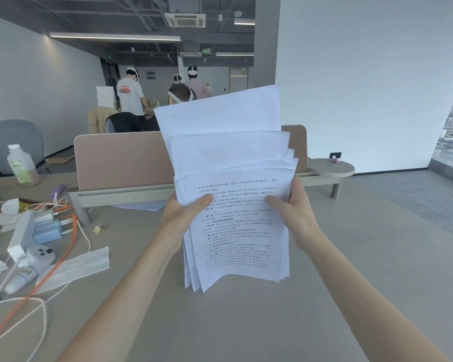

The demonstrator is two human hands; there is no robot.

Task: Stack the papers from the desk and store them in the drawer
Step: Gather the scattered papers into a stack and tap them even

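Observation:
A stack of white printed papers (233,178) stands upright on the desk (338,257), its lower edge resting on the surface. The sheets are uneven, with some sticking up higher at the top. My left hand (185,212) grips the stack's left side, thumb across the front page. My right hand (292,207) holds the right side, thumb also on the front. One more white sheet (139,205) lies flat on the desk under the partition shelf. No drawer is in view.
A pink desk partition (120,160) with a low shelf stands behind the papers. At the left lie a power strip (21,235), chargers, orange and white cables (60,259), a white controller (41,254), a face mask (76,265) and a bottle (21,164). People stand in the background.

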